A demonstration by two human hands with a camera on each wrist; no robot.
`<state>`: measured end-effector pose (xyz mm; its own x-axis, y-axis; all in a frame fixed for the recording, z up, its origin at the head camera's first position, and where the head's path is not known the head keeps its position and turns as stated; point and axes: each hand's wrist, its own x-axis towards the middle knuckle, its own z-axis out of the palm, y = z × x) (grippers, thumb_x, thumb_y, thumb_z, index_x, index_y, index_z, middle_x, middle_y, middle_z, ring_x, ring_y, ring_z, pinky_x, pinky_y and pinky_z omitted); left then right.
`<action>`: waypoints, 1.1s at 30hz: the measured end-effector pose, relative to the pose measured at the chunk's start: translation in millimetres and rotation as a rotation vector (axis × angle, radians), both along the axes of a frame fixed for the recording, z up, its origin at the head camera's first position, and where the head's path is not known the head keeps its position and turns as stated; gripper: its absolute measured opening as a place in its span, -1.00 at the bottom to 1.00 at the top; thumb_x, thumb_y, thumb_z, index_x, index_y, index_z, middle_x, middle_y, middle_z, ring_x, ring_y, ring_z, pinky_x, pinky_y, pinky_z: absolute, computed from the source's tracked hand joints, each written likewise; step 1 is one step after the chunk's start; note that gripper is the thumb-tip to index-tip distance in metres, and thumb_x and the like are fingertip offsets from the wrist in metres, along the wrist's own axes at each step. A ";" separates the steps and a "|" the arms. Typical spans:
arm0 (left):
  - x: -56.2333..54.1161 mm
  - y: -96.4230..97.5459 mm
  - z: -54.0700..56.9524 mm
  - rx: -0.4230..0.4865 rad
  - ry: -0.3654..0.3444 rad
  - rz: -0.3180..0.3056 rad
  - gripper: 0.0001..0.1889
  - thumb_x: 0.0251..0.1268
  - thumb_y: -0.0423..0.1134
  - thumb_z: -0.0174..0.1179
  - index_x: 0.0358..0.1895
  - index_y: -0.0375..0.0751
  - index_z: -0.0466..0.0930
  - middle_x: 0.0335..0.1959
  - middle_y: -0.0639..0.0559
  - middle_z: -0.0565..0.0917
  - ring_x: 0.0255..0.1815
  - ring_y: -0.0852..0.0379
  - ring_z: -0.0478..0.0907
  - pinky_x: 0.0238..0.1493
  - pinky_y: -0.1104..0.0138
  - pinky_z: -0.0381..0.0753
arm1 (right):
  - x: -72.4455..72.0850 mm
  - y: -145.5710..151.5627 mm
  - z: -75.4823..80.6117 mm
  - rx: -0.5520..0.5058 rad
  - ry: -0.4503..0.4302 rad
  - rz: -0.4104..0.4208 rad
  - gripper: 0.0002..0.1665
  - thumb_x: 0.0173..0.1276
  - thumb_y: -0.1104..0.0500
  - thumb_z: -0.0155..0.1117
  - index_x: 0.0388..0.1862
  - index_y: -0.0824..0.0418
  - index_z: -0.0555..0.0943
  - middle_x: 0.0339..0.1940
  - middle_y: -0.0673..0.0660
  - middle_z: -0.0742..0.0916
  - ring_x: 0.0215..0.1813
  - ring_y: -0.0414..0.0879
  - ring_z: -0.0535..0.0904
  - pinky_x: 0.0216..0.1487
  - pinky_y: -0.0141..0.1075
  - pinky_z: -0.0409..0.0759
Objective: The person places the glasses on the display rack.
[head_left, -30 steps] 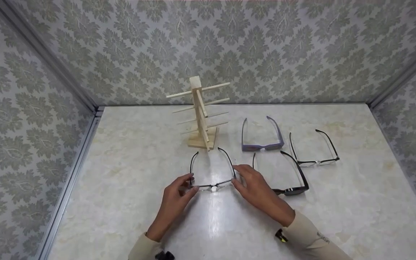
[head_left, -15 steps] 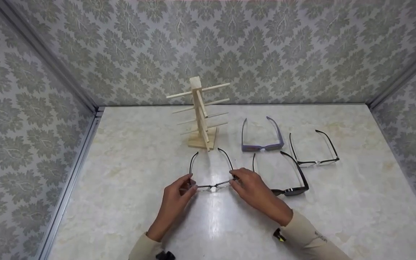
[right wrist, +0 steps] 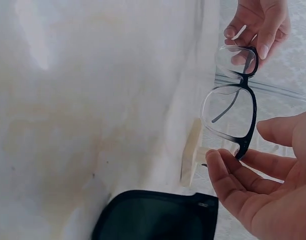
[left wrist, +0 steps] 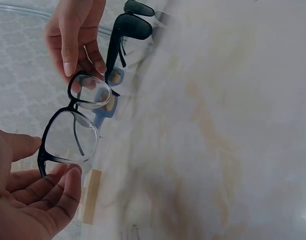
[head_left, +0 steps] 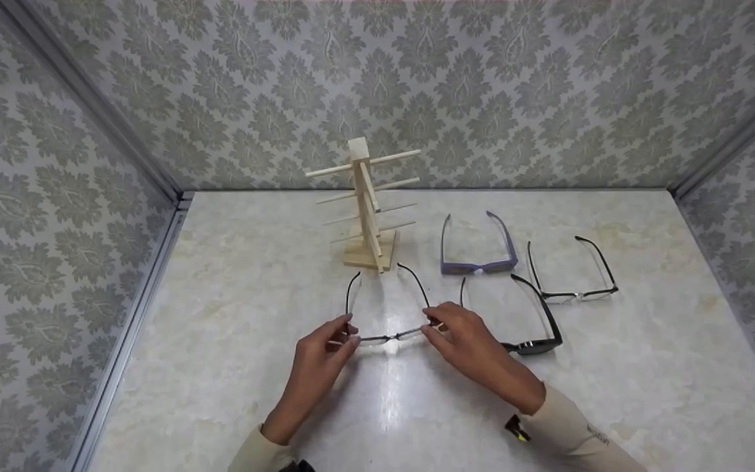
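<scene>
A pair of eyeglasses (head_left: 410,333) with black upper rims and clear lower rims is held between both hands, its temples pointing toward the wooden stand. My left hand (head_left: 318,357) pinches the left hinge corner, thumb in front and fingers beneath, as the left wrist view shows on the black frame (left wrist: 54,114). At the opposite corner my right hand (head_left: 469,341) grips the frame and temple; the right wrist view has its fingers (right wrist: 228,175) under the hinge. Both wrist views show the glasses apart from the tabletop.
A wooden display stand (head_left: 366,203) with several pegs stands behind the glasses. To the right lie purple glasses (head_left: 479,267), black sunglasses (head_left: 533,345) close to my right hand, and thin black-framed glasses (head_left: 577,295). Patterned walls (head_left: 417,85) enclose the table (head_left: 220,328).
My right fingers have closed in on the right temple near the hinge. The front of the glasses has shifted very slightly; the left hand keeps nearly the same place.
</scene>
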<state>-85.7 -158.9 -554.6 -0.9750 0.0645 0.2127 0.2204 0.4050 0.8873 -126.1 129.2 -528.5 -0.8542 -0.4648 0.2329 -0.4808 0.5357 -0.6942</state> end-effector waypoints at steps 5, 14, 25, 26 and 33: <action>0.2 1.1 5.3 -0.010 0.052 -0.004 -0.60 0.53 -0.39 0.42 0.34 -0.40 0.69 -0.04 -0.06 0.82 -0.06 0.02 0.79 -0.04 0.16 0.84 | 0.5 2.8 5.8 -0.010 -0.002 -0.013 -0.68 0.62 0.24 0.42 0.24 0.37 0.76 0.02 0.17 0.82 0.06 0.06 0.79 0.08 -0.05 0.82; -0.6 4.9 15.6 0.021 0.069 0.003 -0.56 0.50 -0.42 0.43 0.38 -0.36 0.68 0.00 -0.10 0.81 0.00 0.03 0.79 0.00 0.16 0.84 | -5.9 9.5 10.7 -0.105 -0.016 -0.001 -0.67 0.58 0.31 0.44 0.24 0.40 0.75 0.02 0.21 0.83 -0.01 0.06 0.82 0.02 -0.13 0.84; -6.8 10.1 27.9 0.036 0.077 0.011 -0.58 0.48 -0.44 0.44 0.34 -0.36 0.70 0.03 -0.06 0.78 0.00 0.02 0.80 0.01 0.17 0.84 | -15.4 14.9 25.3 -0.153 -0.096 -0.022 -0.66 0.58 0.32 0.45 0.27 0.36 0.76 0.10 0.24 0.83 0.03 0.09 0.84 0.00 -0.20 0.84; -7.3 10.5 28.3 0.038 0.077 0.012 -0.58 0.48 -0.44 0.44 0.34 -0.36 0.70 0.03 -0.06 0.78 0.00 0.03 0.80 0.00 0.18 0.84 | -16.3 15.3 26.0 -0.153 -0.099 -0.022 -0.66 0.58 0.31 0.44 0.27 0.36 0.76 0.11 0.24 0.82 0.03 0.09 0.83 0.00 -0.21 0.83; -10.9 11.6 28.6 0.038 0.090 0.022 -0.58 0.48 -0.43 0.45 0.35 -0.34 0.70 0.03 -0.09 0.79 -0.01 0.02 0.80 -0.01 0.17 0.85 | -20.2 17.0 32.7 -0.151 -0.118 -0.019 -0.67 0.60 0.28 0.44 0.27 0.31 0.77 0.12 0.20 0.83 0.07 0.04 0.82 0.00 -0.20 0.83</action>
